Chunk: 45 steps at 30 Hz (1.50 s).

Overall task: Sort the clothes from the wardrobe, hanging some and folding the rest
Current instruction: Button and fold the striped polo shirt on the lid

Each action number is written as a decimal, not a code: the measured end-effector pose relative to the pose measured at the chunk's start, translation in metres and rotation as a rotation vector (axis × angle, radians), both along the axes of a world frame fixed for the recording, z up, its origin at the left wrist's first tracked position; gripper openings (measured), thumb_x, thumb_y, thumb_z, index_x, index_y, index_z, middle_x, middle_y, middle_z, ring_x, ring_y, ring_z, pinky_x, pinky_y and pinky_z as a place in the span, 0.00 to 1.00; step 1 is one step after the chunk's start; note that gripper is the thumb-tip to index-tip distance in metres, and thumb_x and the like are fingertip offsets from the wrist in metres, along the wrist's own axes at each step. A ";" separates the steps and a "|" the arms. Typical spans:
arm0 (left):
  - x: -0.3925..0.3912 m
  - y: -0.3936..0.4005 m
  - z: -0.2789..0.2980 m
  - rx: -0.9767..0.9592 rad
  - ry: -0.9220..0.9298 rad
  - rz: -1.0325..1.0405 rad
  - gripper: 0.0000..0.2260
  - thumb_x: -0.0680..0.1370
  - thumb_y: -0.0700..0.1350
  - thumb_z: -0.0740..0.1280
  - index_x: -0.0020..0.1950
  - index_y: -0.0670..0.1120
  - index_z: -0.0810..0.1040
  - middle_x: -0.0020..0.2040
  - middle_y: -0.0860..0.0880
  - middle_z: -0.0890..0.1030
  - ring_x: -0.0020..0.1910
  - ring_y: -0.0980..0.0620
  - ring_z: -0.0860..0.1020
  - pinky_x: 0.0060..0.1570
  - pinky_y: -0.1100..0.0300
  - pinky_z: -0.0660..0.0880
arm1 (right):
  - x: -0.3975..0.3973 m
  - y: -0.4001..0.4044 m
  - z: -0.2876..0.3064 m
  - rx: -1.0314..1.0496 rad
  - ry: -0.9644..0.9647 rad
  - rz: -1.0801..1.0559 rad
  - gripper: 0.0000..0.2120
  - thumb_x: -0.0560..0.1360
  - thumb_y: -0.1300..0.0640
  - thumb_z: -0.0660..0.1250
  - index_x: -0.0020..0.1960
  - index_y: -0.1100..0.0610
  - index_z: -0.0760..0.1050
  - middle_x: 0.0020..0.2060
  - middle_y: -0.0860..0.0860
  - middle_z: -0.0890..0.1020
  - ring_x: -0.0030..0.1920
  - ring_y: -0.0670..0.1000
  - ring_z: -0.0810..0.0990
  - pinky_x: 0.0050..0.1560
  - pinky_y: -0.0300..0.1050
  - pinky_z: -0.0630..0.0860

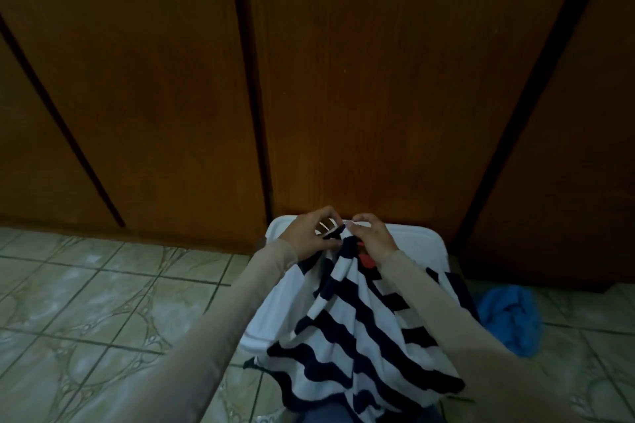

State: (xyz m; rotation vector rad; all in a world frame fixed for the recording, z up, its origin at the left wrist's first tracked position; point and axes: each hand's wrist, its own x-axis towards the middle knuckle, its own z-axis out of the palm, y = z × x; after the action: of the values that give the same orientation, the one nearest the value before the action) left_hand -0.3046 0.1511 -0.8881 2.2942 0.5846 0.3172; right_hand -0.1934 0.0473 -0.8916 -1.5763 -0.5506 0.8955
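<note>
Both hands, left hand (311, 229) and right hand (372, 233), pinching a striped shirt (357, 330) at its top, above a white basket (275, 292), before closed wardrobe doors (378, 79).

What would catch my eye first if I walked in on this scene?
The navy-and-white striped garment, bunched at its top between the left hand and right hand, low in the middle over a white plastic tub. Behind stand dark wooden wardrobe doors; a crumpled blue cloth lies on the tiled floor at right.

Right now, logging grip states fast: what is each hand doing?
Left hand: pinching the striped garment at its top edge.
Right hand: gripping the same garment's top edge.
</note>
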 end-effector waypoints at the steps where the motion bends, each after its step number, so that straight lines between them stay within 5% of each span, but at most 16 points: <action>1: 0.005 -0.002 0.002 0.051 0.012 -0.016 0.09 0.74 0.42 0.70 0.51 0.48 0.74 0.50 0.47 0.80 0.50 0.49 0.77 0.52 0.56 0.74 | 0.003 0.000 0.004 0.011 0.007 0.005 0.03 0.78 0.60 0.63 0.46 0.54 0.69 0.40 0.51 0.76 0.39 0.50 0.76 0.40 0.41 0.72; 6: 0.026 -0.007 0.029 0.249 0.048 -0.002 0.05 0.76 0.46 0.67 0.46 0.47 0.73 0.47 0.48 0.76 0.48 0.51 0.72 0.52 0.53 0.70 | 0.015 -0.008 0.026 0.087 -0.022 -0.010 0.05 0.78 0.54 0.63 0.47 0.55 0.70 0.48 0.50 0.75 0.54 0.52 0.74 0.61 0.48 0.70; 9: 0.036 -0.009 0.053 0.444 0.109 0.018 0.05 0.77 0.48 0.64 0.44 0.50 0.70 0.47 0.51 0.70 0.50 0.54 0.66 0.54 0.53 0.62 | 0.020 -0.020 0.041 0.119 -0.094 0.037 0.13 0.73 0.60 0.70 0.52 0.58 0.67 0.44 0.51 0.76 0.43 0.46 0.75 0.40 0.31 0.74; 11: 0.040 -0.008 0.072 0.420 0.081 0.023 0.05 0.76 0.47 0.67 0.42 0.51 0.72 0.45 0.53 0.71 0.49 0.54 0.68 0.56 0.53 0.64 | 0.025 -0.024 0.049 0.101 -0.244 0.048 0.17 0.70 0.66 0.71 0.49 0.56 0.65 0.36 0.50 0.72 0.35 0.45 0.71 0.33 0.31 0.70; 14: 0.047 -0.005 0.103 0.367 0.049 0.010 0.09 0.73 0.46 0.71 0.36 0.53 0.73 0.39 0.56 0.76 0.44 0.55 0.75 0.54 0.53 0.72 | 0.032 -0.026 0.064 0.095 -0.422 0.040 0.18 0.70 0.68 0.70 0.44 0.50 0.65 0.33 0.49 0.70 0.33 0.45 0.69 0.37 0.36 0.68; 17: 0.055 -0.007 0.132 0.403 0.052 0.009 0.11 0.73 0.45 0.71 0.35 0.54 0.73 0.42 0.53 0.79 0.46 0.53 0.77 0.52 0.53 0.74 | 0.032 -0.024 0.083 0.151 -0.563 -0.003 0.15 0.71 0.68 0.69 0.42 0.51 0.67 0.35 0.47 0.73 0.34 0.44 0.71 0.36 0.31 0.69; 22: 0.061 -0.008 0.172 0.318 -0.077 0.002 0.03 0.74 0.40 0.70 0.42 0.46 0.78 0.40 0.51 0.78 0.44 0.52 0.76 0.44 0.60 0.73 | 0.027 -0.022 0.116 0.059 -0.992 -0.243 0.08 0.75 0.63 0.64 0.50 0.53 0.68 0.40 0.46 0.76 0.40 0.49 0.75 0.42 0.48 0.74; 26: 0.063 -0.014 0.196 0.350 -0.204 0.027 0.04 0.75 0.39 0.68 0.47 0.44 0.82 0.43 0.50 0.78 0.46 0.54 0.75 0.47 0.62 0.71 | 0.019 -0.020 0.135 0.074 -1.249 -0.302 0.05 0.77 0.62 0.60 0.48 0.54 0.71 0.44 0.49 0.77 0.42 0.53 0.77 0.41 0.48 0.72; 28: 0.063 -0.015 0.201 0.342 -0.226 0.079 0.03 0.75 0.41 0.69 0.47 0.44 0.82 0.43 0.50 0.77 0.45 0.54 0.74 0.45 0.62 0.70 | 0.017 -0.019 0.142 0.077 -1.256 -0.348 0.02 0.76 0.57 0.63 0.48 0.54 0.74 0.45 0.49 0.77 0.45 0.53 0.76 0.43 0.48 0.71; 32: 0.061 -0.016 0.214 0.344 -0.274 0.150 0.04 0.75 0.44 0.70 0.45 0.44 0.80 0.41 0.49 0.75 0.42 0.54 0.72 0.41 0.63 0.68 | 0.014 -0.017 0.151 -0.089 -1.307 -0.411 0.16 0.71 0.45 0.68 0.51 0.54 0.73 0.50 0.49 0.75 0.53 0.51 0.72 0.48 0.48 0.67; 38: 0.046 -0.018 0.228 0.233 -0.375 0.190 0.09 0.75 0.46 0.70 0.37 0.45 0.76 0.33 0.51 0.73 0.33 0.56 0.71 0.26 0.72 0.65 | 0.013 -0.024 0.153 -0.267 -1.364 -0.427 0.14 0.74 0.47 0.63 0.56 0.53 0.73 0.54 0.50 0.73 0.58 0.51 0.69 0.54 0.49 0.64; 45: 0.034 -0.020 0.221 0.300 -0.395 0.384 0.10 0.75 0.53 0.68 0.42 0.47 0.77 0.40 0.49 0.77 0.41 0.50 0.76 0.36 0.58 0.71 | 0.002 -0.043 0.143 -0.202 -1.200 -0.347 0.12 0.75 0.60 0.64 0.56 0.57 0.67 0.44 0.54 0.79 0.43 0.56 0.79 0.43 0.47 0.72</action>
State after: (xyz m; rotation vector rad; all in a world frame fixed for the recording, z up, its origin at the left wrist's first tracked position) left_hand -0.2705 0.1309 -0.6669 2.2921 0.8094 1.0787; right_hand -0.1912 0.0045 -0.7487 -2.2244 -0.9697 -0.3698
